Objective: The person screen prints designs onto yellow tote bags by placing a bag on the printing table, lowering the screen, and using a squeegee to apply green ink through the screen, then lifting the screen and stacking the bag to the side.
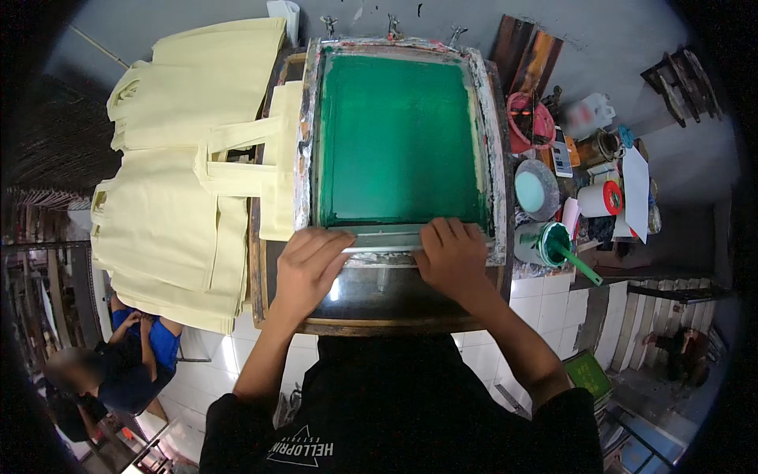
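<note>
Both my hands are closed on a long metal-edged squeegee [384, 239], which lies across the near end of a screen-printing frame [304, 150]. My left hand [313, 257] grips its left end and my right hand [452, 254] its right end, knuckles up. Green ink [399, 134] covers most of the mesh beyond the squeegee. Under the screen's left side lies a pale yellow fabric tote bag [280, 166], its handles stretching out to the left. The part of the bag beneath the screen is hidden.
Stacked pale yellow bags [170, 221] fill the left side. At right stand an ink tub [545, 243] with a green spatula [584, 266], a grey bowl [536, 190] and a pink bucket [530, 122]. Metal clamps [393, 28] line the far edge. A person [130, 371] sits lower left.
</note>
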The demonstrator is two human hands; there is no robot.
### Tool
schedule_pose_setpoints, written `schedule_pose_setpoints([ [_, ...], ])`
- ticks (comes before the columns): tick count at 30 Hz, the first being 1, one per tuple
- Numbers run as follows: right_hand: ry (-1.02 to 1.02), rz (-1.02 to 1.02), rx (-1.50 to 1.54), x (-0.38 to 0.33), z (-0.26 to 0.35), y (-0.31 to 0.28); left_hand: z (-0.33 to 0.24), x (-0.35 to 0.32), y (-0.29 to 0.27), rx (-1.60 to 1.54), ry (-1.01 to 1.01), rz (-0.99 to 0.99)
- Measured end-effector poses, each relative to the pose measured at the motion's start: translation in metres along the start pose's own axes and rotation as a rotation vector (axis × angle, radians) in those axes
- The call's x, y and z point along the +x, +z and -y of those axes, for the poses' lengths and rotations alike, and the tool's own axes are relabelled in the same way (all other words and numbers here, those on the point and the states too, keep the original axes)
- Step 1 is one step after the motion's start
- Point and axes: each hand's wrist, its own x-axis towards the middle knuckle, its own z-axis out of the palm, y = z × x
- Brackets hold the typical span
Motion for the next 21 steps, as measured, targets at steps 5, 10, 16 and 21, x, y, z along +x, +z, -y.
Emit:
schedule_pose_setpoints([
  [5,-0.070,-0.068,0.108,-0.003,-0.005,-0.010,0.001,-0.021,0.008,0.177,-0.020,-0.393],
  [10,-0.136,-0.333,0.083,0.022,-0.005,-0.082,-0.010,-0.010,-0.025,0.049,0.092,-0.749],
  [16,-0.121,-0.485,-0.021,0.130,-0.027,-0.178,-0.022,0.049,-0.075,-0.271,-0.128,-0.836],
  [21,0.108,-0.183,0.058,0.209,-0.027,-0.261,0.075,0.053,-0.048,0.309,-0.367,-0.302],
])
